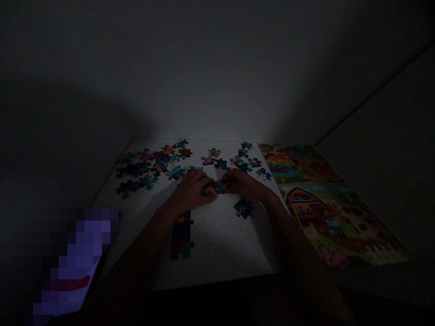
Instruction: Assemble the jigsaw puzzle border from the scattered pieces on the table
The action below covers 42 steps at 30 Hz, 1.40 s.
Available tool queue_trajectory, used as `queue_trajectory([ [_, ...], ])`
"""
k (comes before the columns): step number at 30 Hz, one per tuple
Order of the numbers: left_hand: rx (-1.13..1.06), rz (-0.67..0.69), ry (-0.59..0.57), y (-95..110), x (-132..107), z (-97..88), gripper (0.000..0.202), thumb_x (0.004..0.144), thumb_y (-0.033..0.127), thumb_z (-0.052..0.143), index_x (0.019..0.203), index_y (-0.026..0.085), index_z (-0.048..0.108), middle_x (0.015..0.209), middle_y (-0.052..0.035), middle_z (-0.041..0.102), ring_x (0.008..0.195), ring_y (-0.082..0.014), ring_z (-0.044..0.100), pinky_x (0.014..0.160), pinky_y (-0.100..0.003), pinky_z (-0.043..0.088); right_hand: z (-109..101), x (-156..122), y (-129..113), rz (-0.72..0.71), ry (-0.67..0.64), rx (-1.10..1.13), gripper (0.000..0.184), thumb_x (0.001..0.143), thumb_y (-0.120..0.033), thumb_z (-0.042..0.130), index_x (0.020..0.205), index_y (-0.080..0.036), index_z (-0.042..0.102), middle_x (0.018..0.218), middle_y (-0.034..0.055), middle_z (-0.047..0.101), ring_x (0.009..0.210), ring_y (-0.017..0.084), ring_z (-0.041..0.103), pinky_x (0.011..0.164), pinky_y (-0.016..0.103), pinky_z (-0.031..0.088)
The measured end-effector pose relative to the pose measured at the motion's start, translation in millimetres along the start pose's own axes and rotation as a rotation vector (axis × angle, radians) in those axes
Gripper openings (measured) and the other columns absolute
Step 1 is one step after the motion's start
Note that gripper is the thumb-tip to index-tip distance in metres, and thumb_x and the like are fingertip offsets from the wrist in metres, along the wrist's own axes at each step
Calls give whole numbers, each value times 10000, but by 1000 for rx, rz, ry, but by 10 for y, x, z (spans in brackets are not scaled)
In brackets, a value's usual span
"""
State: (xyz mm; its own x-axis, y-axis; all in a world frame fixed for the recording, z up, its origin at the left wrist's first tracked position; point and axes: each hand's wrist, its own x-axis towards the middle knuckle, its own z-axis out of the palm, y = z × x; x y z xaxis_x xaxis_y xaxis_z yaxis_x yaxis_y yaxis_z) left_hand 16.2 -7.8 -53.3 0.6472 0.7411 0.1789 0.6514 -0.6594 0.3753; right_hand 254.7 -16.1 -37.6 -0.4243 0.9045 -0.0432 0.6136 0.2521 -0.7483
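Note:
The scene is dim. Near the middle of the white table, my left hand and my right hand meet over a small joined group of jigsaw puzzle pieces. Both hands grip it, and their fingers hide part of it. A dark jigsaw piece lies just below my right hand. Closer to me, under my left forearm, rests a dark assembled strip of pieces. A loose scatter of colourful pieces spreads across the far left of the table.
More loose pieces lie beyond my right hand. Two printed farm pictures, one with a red barn and one in yellow and green, lie along the right side. A pixelated purple-and-white object sits at lower left. Walls rise behind.

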Motion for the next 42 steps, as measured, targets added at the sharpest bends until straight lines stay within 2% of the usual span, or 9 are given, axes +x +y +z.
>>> queue_trajectory([
  [6,4,13,-9,12,-1,-18,383,848,446,650,1168,236,646,1174,-75,566,1126,-289,504,995,-459,402,12,-9,-12,-16,11,-15,255,768,-135,682,1016,-177,646,1026,68,640,935,207,618,834,353,506],
  [13,15,-6,-18,42,2,-44,377,842,441,647,1165,245,648,1156,-67,574,1118,-283,510,995,-456,406,4,-5,-24,-13,13,-55,310,746,-106,678,1049,-169,659,1068,81,640,990,220,610,895,382,493],
  [20,1,-2,-13,35,4,-43,385,832,435,663,1169,251,649,1162,-73,582,1116,-289,512,995,-462,406,6,-4,-30,-22,10,-34,285,755,-104,685,1030,-174,659,1039,64,650,959,204,621,862,345,496],
  [34,9,-12,-33,29,4,-36,401,837,450,665,1176,239,640,1182,-77,572,1126,-291,508,994,-462,399,-8,-2,-50,-28,-8,-42,242,766,-118,682,1003,-167,679,1032,74,639,931,203,609,844,351,489],
  [42,33,-3,-31,31,4,-46,394,842,469,653,1166,245,640,1180,-73,579,1131,-292,502,1000,-466,391,-20,-15,-42,-52,-7,-96,233,775,-130,682,1001,-188,693,1028,69,641,965,213,593,891,372,475],
])
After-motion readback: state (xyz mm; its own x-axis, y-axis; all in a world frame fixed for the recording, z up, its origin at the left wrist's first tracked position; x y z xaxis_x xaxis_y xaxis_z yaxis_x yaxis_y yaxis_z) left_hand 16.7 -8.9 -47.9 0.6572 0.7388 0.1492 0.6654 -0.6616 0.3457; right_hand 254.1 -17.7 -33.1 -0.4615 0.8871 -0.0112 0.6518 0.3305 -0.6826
